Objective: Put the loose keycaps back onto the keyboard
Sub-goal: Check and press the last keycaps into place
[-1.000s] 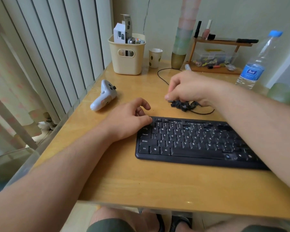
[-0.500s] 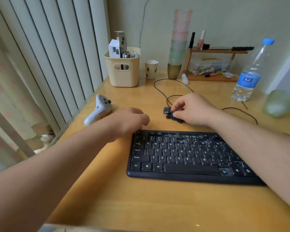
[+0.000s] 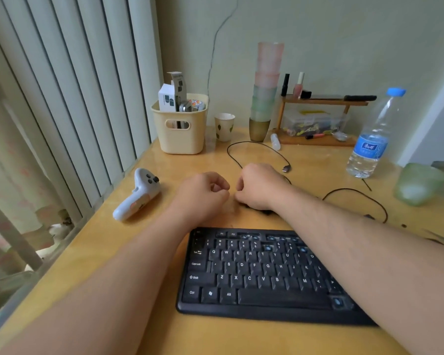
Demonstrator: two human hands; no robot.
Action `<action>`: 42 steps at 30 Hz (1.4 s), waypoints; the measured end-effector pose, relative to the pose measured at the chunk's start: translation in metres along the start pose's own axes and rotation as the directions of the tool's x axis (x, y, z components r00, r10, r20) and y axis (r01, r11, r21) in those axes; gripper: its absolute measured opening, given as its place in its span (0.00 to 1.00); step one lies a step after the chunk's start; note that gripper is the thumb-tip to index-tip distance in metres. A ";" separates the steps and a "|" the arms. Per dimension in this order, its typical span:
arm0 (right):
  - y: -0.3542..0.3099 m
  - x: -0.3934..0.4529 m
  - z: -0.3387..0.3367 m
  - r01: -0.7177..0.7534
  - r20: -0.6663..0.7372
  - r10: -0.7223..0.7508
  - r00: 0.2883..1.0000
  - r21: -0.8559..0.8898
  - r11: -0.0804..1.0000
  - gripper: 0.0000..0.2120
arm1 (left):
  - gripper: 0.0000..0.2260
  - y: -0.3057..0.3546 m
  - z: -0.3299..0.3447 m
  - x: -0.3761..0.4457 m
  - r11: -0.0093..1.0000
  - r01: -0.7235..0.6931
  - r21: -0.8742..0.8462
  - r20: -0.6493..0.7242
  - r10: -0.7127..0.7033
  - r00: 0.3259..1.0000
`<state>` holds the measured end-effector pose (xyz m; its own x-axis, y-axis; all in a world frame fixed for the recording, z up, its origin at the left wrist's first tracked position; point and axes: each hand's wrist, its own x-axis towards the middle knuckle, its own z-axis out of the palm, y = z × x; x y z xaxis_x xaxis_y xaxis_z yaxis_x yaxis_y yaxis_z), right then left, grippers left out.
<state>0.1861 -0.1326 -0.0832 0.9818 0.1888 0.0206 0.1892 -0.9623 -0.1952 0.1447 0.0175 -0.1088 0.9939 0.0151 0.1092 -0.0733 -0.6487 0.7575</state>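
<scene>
- I see two bare hands: my left hand and right hand sit almost knuckle to knuckle, fingers curled in; whether either pinches anything I cannot tell.
- One black plastic keyboard lies nearer me than both hands, under my right forearm; several sockets in its top rows show bare blue stems.
- The loose keycaps are a small dark heap mostly hidden under my right wrist; I cannot count them.
- One white moulded controller lies left of my left hand.
- One thin black cable loops beyond my right hand.
- One clear plastic water bottle, blue cap, stands far right of it.
- One cream basket and one stack of frosted cups stand beyond both hands.
</scene>
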 end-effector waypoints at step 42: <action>0.107 -0.174 -0.082 0.395 -0.261 -0.399 0.879 -0.071 0.916 0.14 | 0.08 0.097 0.048 -0.067 0.874 -0.062 -0.482 0.349 0.256 0.901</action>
<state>0.0365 -0.2840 -0.0274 0.7917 0.4993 0.3520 0.5625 -0.8206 -0.1013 0.0754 -0.0825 -0.0737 0.9059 -0.4181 0.0675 -0.1649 -0.2013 0.9656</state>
